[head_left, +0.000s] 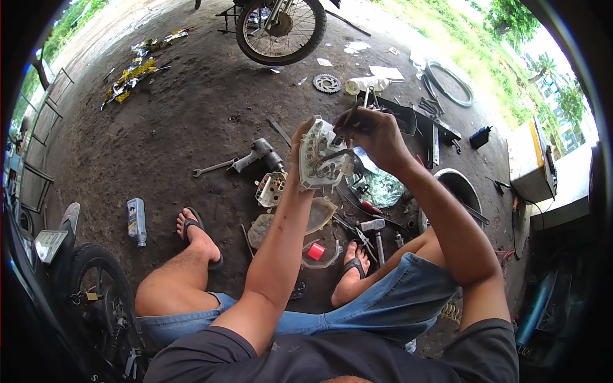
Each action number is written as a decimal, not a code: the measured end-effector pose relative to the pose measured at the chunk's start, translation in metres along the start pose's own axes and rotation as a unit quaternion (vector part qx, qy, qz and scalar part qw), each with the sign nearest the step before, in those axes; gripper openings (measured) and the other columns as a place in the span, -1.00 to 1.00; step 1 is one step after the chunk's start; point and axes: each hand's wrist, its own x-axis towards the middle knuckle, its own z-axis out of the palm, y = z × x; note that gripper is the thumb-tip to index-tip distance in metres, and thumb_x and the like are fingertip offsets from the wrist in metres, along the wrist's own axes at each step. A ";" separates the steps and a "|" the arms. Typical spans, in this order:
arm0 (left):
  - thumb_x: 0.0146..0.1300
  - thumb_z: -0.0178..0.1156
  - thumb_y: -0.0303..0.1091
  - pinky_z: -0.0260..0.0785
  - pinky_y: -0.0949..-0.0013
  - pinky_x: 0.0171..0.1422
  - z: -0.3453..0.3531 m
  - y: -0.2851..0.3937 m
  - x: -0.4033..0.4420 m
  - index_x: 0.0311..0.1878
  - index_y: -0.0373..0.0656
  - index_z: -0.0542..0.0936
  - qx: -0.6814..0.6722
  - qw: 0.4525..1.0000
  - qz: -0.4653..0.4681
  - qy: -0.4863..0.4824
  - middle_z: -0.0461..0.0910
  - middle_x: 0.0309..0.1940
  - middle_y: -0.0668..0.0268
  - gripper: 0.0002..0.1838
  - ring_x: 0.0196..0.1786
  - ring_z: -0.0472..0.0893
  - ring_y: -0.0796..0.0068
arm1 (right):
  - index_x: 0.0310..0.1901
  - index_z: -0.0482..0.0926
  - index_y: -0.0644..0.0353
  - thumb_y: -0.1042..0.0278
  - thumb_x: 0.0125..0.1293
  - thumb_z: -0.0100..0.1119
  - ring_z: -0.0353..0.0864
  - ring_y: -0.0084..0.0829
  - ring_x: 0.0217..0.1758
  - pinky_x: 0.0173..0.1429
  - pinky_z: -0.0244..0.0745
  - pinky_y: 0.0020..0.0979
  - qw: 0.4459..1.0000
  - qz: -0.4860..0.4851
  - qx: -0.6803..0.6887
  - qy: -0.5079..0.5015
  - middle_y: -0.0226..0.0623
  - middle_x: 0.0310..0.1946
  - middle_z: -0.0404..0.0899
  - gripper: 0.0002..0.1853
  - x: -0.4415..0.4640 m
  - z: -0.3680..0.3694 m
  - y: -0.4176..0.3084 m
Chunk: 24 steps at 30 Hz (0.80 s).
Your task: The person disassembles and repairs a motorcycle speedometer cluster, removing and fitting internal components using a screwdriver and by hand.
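A white plastic motorcycle instrument cluster housing is held up in front of me, its wired back side facing me. My left hand is closed around its left edge. Dark wires run across the back of it. Over its upper right corner, my right hand is closed in a pinch on a thin dark tool, whose kind I cannot make out. Below the housing lie another cluster part with orange spots and a clear lens cover.
On the dark ground lie an impact wrench, a spanner, a hammer, pliers and a red cap. A plastic bottle lies left. A motorcycle wheel stands ahead; a parts tray sits right.
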 end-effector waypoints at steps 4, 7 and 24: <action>0.48 0.11 0.17 0.78 0.01 -0.10 0.000 0.003 -0.001 0.11 -0.39 0.73 0.037 0.999 -0.001 -0.030 0.81 -0.16 -0.06 -0.33 -0.20 0.84 0.03 | -0.10 0.73 0.37 0.55 0.42 0.46 0.68 -0.65 -0.23 -0.14 0.64 -0.46 0.999 -0.016 -0.035 0.001 -0.31 -0.21 0.82 -0.89 -0.001 0.002 0.001; 0.50 0.10 0.17 0.79 0.03 -0.14 0.005 0.000 -0.004 0.05 -0.42 0.74 -0.003 0.999 -0.021 -0.046 0.81 -0.18 -0.06 -0.32 -0.25 0.83 0.05 | -0.13 0.70 0.34 0.46 0.38 0.52 0.67 -0.63 -0.28 -0.15 0.61 -0.42 0.996 0.003 -0.082 0.026 -0.27 -0.31 0.78 -0.82 -0.001 0.003 -0.004; 0.46 0.14 0.16 0.79 0.10 -0.21 0.005 0.001 -0.002 0.05 -0.31 0.74 0.048 0.998 0.018 0.036 0.81 -0.18 0.02 -0.38 -0.27 0.84 0.17 | -0.14 0.68 0.29 0.51 0.46 0.45 0.71 -0.65 -0.29 -0.24 0.61 -0.46 0.999 -0.023 -0.046 0.010 -0.32 -0.24 0.81 -0.90 0.001 0.002 -0.008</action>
